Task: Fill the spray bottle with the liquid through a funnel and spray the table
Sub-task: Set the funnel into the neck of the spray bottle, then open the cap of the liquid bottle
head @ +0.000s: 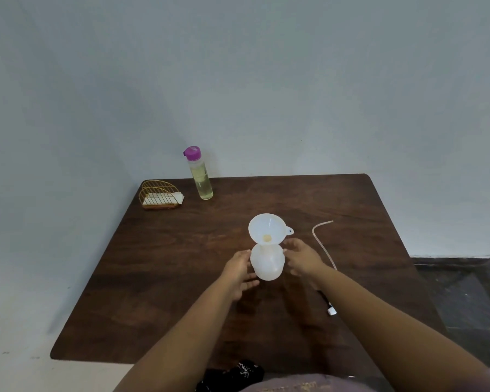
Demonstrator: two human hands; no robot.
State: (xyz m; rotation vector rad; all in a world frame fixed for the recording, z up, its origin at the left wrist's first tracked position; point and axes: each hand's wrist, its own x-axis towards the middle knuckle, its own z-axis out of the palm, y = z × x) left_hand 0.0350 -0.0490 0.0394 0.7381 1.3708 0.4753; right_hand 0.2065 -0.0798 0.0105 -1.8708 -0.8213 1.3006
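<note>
Standing upright near the middle of the dark wooden tabletop (159, 278), a white see-through spray bottle (267, 263) is seen with its top off. A white funnel (267, 229) is set in the bottle's neck, and it is tipped a little toward the far side. A small tab on the funnel's rim points to the right. The left hand (239, 271) is placed against the left side of the bottle, with its fingers mostly straight and its fingertips touching the bottle's wall. The right hand (301, 258) is placed at the right side, with its fingers loosely bent beside the bottle. It cannot be told whether a firm grip is made by either hand; nothing is clearly closed around. At the far left of the tabletop, a tall clear bottle of yellow liquid (200, 174) with a purple cap is stood upright, well apart from the hands. Just to its left, a gold wire holder (159, 195) with white napkins in it is seen. To the right of the right hand, a thin curved tube (321, 241) is laid flat on the wood, and it leads down to a small white piece (332, 311) near the right arm. A pale wall (238, 80) is seen behind the tabletop.
</note>
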